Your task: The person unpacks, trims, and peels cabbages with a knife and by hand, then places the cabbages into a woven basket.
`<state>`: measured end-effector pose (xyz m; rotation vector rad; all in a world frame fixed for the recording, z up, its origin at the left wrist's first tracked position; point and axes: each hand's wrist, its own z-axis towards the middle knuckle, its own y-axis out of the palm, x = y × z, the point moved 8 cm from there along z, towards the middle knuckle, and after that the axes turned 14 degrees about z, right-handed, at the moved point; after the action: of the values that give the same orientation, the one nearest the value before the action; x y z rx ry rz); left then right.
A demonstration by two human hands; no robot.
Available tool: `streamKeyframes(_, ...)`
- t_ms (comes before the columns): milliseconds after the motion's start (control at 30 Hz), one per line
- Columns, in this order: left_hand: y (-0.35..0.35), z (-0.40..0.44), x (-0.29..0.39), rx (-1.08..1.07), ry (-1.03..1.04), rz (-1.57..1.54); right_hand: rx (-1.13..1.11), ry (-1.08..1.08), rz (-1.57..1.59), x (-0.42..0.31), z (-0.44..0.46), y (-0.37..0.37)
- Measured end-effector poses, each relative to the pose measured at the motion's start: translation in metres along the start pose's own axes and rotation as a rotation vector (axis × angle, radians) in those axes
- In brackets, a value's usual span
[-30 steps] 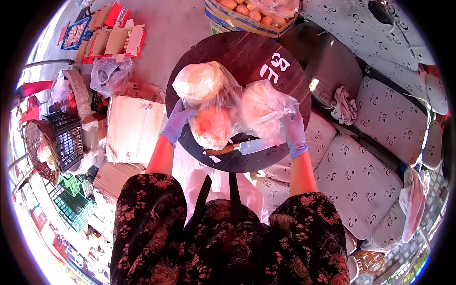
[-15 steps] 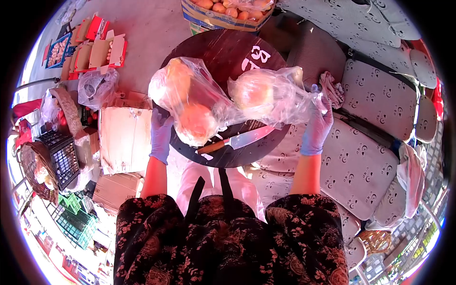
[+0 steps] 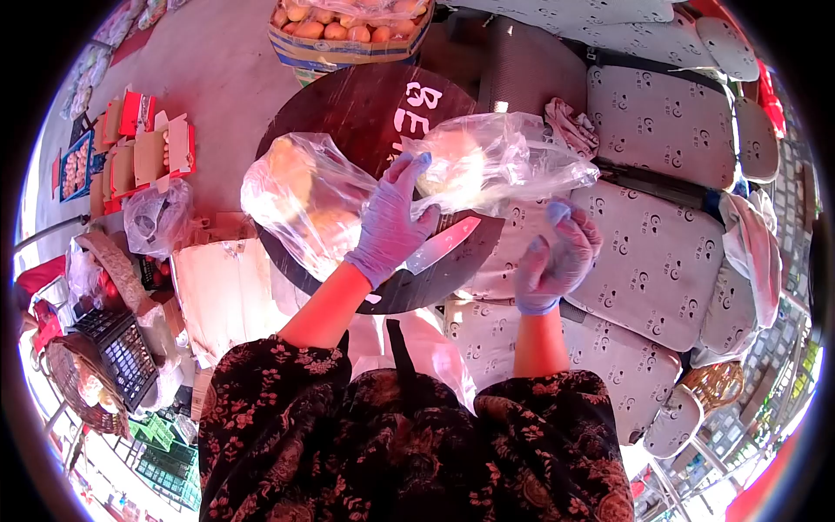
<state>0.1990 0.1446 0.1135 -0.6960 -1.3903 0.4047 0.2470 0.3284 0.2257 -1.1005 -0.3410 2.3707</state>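
A round dark table [image 3: 344, 96] carries two clear plastic bags. The left plastic bag [image 3: 300, 204] holds large yellowish-orange round fruits. The right plastic bag [image 3: 522, 157] wraps a pale round fruit [image 3: 450, 165], its loose end stretching right. My left hand [image 3: 396, 217], in a bluish glove, reaches across to the left side of this fruit, thumb and fingers apart. Also gloved, my right hand [image 3: 561, 252] is just below the bag's loose end, fingers bent, thumb apart, nothing visible in it. A knife [image 3: 444, 246] lies near the front edge, its handle hidden behind my left hand.
Beyond the table stands a basket of orange fruits [image 3: 348, 39]. Patterned grey seat cushions [image 3: 644, 252] fill the right side. At the left are a cardboard box [image 3: 226, 287], red-edged cartons [image 3: 143, 157] and a black crate [image 3: 117, 348].
My left hand has moved from the left bag's outer side to the right bag's fruit. My right hand has released the right bag's end and dropped lower. The view has shifted.
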Motion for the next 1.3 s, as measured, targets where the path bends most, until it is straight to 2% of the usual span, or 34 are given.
streamKeyframes(33, 0.009, 0.003, 0.005, -0.038, -0.003, 0.056, -0.176, -0.046, -0.063, -0.008, -0.005, 0.016)
streamKeyframes(100, 0.023, 0.009, 0.012, -0.104, -0.006, 0.174, -0.287, 0.137, -0.417, 0.014, -0.002, 0.042)
streamKeyframes(133, 0.031, 0.013, 0.011, -0.149, -0.009, 0.124, -0.211, 0.191, -0.616, 0.03, -0.005, 0.042)
streamKeyframes(233, 0.049, 0.013, -0.012, -0.138, -0.08, -0.094, -0.457, 0.695, -0.65, 0.118, -0.056, 0.044)
streamKeyframes(333, 0.062, 0.008, -0.027, -0.207, -0.328, -0.393, -0.549, 0.502, -0.162, 0.087, -0.053, 0.081)
streamKeyframes(367, 0.069, 0.003, -0.032, -0.218, -0.408, -0.506, -0.592, 0.316, -0.058, 0.067, -0.055, 0.098)
streamKeyframes(400, 0.087, 0.005, -0.05, -0.167, -0.377, -0.659, -0.574, 0.207, 0.154, 0.043, -0.053, 0.109)
streamKeyframes(433, 0.087, 0.005, -0.056, -0.225, -0.444, -0.637, -0.641, 0.202, 0.266, 0.035, -0.064, 0.123)
streamKeyframes(500, 0.082, 0.001, -0.071, -0.337, -0.584, -0.591, -0.747, 0.368, 0.303, 0.037, -0.082, 0.132)
streamKeyframes(533, 0.077, 0.005, -0.077, -0.276, -0.669, -0.77, -0.664, 0.512, 0.317, 0.05, -0.083, 0.126)
streamKeyframes(567, 0.067, 0.002, -0.091, -0.237, -0.826, -0.759, -0.578, 0.652, 0.33, 0.065, -0.084, 0.119)
streamKeyframes(600, 0.071, 0.008, -0.117, -0.128, -0.861, -0.914, -0.336, 1.04, 0.567, 0.092, -0.095, 0.109)
streamKeyframes(633, 0.077, 0.012, -0.144, -0.017, -0.892, -1.07, -0.036, 1.293, 0.661, 0.117, -0.109, 0.094)
streamKeyframes(667, 0.072, 0.011, -0.15, -0.012, -0.92, -0.994, 0.116, 1.505, 0.736, 0.137, -0.118, 0.081)
streamKeyframes(733, 0.059, 0.013, -0.157, 0.002, -0.97, -0.844, 0.399, 1.541, 0.813, 0.178, -0.133, 0.058)
streamKeyframes(767, 0.057, 0.016, -0.16, -0.002, -0.938, -0.827, 0.467, 1.517, 0.882, 0.194, -0.141, 0.051)
streamKeyframes(833, 0.05, 0.022, -0.157, -0.009, -0.878, -0.794, 0.299, 1.466, 0.746, 0.195, -0.129, 0.042)
streamKeyframes(933, 0.036, 0.032, -0.119, 0.027, -0.74, -0.564, -0.034, 0.859, 0.381, 0.166, -0.083, 0.048)
streamKeyframes(1000, 0.081, 0.044, -0.132, -0.011, -0.472, -0.452, -0.165, 0.683, 0.113, 0.164, -0.074, 0.067)
streamKeyframes(1033, 0.092, 0.048, -0.122, -0.064, -0.417, -0.502, -0.229, 0.589, -0.018, 0.162, -0.072, 0.076)
streamKeyframes(1067, 0.103, 0.051, -0.112, -0.119, -0.363, -0.554, -0.293, 0.845, 0.154, 0.162, -0.068, 0.086)
streamKeyframes(1100, 0.105, 0.056, -0.091, -0.196, -0.384, -0.705, -0.146, 1.074, 0.46, 0.188, -0.096, 0.104)
streamKeyframes(1167, 0.143, 0.043, -0.117, -0.237, -0.694, -0.898, -0.117, 1.035, 0.526, 0.233, -0.113, 0.122)
streamKeyframes(1200, 0.174, 0.037, -0.142, -0.279, -0.754, -0.737, 0.022, 1.118, 0.639, 0.225, -0.105, 0.123)
streamKeyframes(1233, 0.167, 0.032, -0.14, -0.246, -0.834, -0.825, 0.169, 1.202, 0.741, 0.214, -0.096, 0.119)
streamKeyframes(1267, 0.159, 0.028, -0.136, -0.205, -0.914, -0.912, 0.184, 1.216, 0.758, 0.217, -0.096, 0.12)
streamKeyframes(1300, 0.15, 0.03, -0.139, -0.193, -0.779, -0.671, 0.205, 1.229, 0.769, 0.224, -0.097, 0.116)
